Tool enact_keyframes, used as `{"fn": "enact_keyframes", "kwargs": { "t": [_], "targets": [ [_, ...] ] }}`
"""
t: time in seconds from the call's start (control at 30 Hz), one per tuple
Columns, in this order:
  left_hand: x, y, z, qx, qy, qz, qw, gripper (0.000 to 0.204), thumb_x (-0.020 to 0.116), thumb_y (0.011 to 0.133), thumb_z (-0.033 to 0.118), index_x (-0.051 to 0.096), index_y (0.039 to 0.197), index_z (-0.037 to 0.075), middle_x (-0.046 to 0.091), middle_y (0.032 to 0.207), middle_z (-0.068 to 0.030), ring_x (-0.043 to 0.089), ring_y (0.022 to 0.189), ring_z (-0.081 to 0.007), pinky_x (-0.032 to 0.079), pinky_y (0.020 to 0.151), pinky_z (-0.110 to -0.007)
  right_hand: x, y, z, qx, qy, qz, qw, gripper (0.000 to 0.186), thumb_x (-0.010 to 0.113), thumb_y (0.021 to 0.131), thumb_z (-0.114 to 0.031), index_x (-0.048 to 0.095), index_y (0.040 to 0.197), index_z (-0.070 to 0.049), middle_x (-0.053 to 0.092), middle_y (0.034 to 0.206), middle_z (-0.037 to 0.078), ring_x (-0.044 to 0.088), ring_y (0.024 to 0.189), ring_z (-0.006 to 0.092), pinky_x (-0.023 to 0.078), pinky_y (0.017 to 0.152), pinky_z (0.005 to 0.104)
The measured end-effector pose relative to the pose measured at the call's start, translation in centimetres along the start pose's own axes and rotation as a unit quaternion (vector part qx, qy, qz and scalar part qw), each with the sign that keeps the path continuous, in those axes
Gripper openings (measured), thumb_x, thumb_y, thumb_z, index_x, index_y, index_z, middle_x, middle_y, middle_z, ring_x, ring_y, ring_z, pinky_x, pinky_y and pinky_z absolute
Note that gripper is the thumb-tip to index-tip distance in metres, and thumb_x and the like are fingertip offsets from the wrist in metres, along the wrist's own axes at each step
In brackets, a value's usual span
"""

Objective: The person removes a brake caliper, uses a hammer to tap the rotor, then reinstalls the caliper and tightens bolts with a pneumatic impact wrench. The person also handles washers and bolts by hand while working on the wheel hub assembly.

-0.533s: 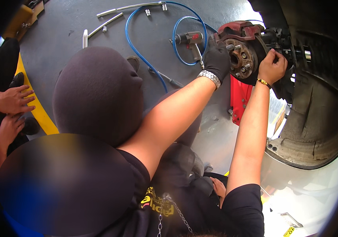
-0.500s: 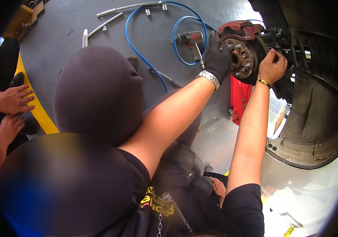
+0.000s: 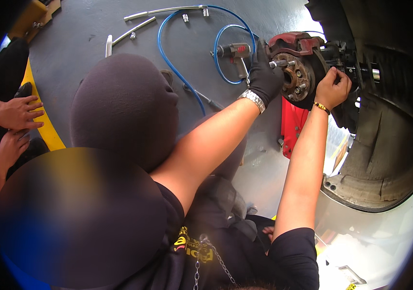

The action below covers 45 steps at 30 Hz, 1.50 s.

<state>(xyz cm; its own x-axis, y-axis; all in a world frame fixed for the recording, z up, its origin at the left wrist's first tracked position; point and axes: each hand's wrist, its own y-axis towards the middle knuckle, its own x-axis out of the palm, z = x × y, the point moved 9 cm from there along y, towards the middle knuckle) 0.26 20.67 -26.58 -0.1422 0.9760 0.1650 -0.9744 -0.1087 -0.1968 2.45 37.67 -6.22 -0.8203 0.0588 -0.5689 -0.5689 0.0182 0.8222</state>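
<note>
My left hand [image 3: 267,77], in a black glove with a silver watch at the wrist, is at the near left side of a rusty wheel hub [image 3: 288,82]. One finger points straight up; the others curl toward the hub and are partly hidden. A short silver cylinder [image 3: 278,64] shows at those fingers; whether it is a stud or a loose piece is unclear. My bare right hand [image 3: 333,88], with a beaded bracelet, pinches at the back edge of the brake disc [image 3: 318,65], below the red brake caliper [image 3: 293,43]. What it grips is hidden.
An impact wrench [image 3: 235,54] lies on the floor with its blue air hose [image 3: 162,50]. Metal bars [image 3: 165,11] and several sockets [image 3: 185,18] lie beyond. A red stand [image 3: 292,121] is below the hub, a wheel arch [image 3: 378,145] at right. Another person's hands [image 3: 18,112] show at far left.
My left hand has drawn slightly left from the hub, and more of the silver cylinder shows. My right hand stays at the disc's edge. The whole view has shifted a little.
</note>
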Motion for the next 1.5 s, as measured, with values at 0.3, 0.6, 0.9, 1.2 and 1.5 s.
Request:
{"fn": "enact_keyframes", "kwargs": {
  "t": [0.3,0.6,0.9,1.2,1.5],
  "targets": [
    [0.7,-1.0,0.2,0.030,-0.011,-0.007,0.999,0.065,0.064,0.095,0.031,0.042,0.145,-0.004,0.059,0.132,-0.0245,0.061,0.118,-0.0358,0.047,0.100,-0.042,0.0,0.1,0.1,-0.008,0.015,0.003,1.000,0.018,0.073,0.083,-0.019,0.070,0.080,-0.002,0.068,0.090,0.011,0.066,0.086,0.0291,0.054,0.078,0.0403],
    [-0.5,-1.4,0.4,-0.089,-0.141,0.060,0.984,0.047,0.061,0.098,0.030,0.056,0.130,-0.005,0.067,0.114,-0.0240,0.067,0.103,-0.0332,0.051,0.094,-0.040,0.0,0.0,0.2,-0.004,0.018,0.000,1.000,0.017,0.073,0.083,-0.018,0.070,0.080,-0.002,0.068,0.089,0.011,0.066,0.085,0.0287,0.055,0.076,0.0391],
    [1.7,-0.5,-4.9,-0.097,-0.268,0.039,0.958,0.040,0.065,0.094,0.020,0.058,0.126,-0.002,0.066,0.110,-0.0141,0.066,0.093,-0.0225,0.053,0.088,-0.036,-0.1,-0.1,0.6,-0.011,0.033,0.004,0.999,0.015,0.074,0.083,-0.017,0.070,0.081,-0.003,0.068,0.090,0.011,0.066,0.085,0.0298,0.055,0.076,0.0400],
    [-9.0,13.4,-14.8,0.013,0.239,0.028,0.970,0.024,0.060,0.087,0.012,0.072,0.107,0.009,0.072,0.099,-0.0161,0.070,0.092,-0.0266,0.055,0.085,-0.038,0.2,0.1,0.5,-0.006,0.060,0.010,0.998,0.014,0.074,0.082,-0.016,0.068,0.080,-0.003,0.067,0.090,0.012,0.066,0.086,0.0317,0.054,0.077,0.0411],
    [-8.3,12.5,-27.7,-0.159,0.472,-0.100,0.862,0.068,0.067,0.089,0.035,0.044,0.150,0.018,0.068,0.125,-0.0210,0.064,0.117,-0.0387,0.049,0.102,-0.048,0.3,-0.2,0.2,0.002,0.029,-0.017,0.999,0.013,0.071,0.082,-0.013,0.066,0.079,-0.002,0.066,0.085,0.011,0.066,0.080,0.0315,0.054,0.072,0.0404]
  ]
}}
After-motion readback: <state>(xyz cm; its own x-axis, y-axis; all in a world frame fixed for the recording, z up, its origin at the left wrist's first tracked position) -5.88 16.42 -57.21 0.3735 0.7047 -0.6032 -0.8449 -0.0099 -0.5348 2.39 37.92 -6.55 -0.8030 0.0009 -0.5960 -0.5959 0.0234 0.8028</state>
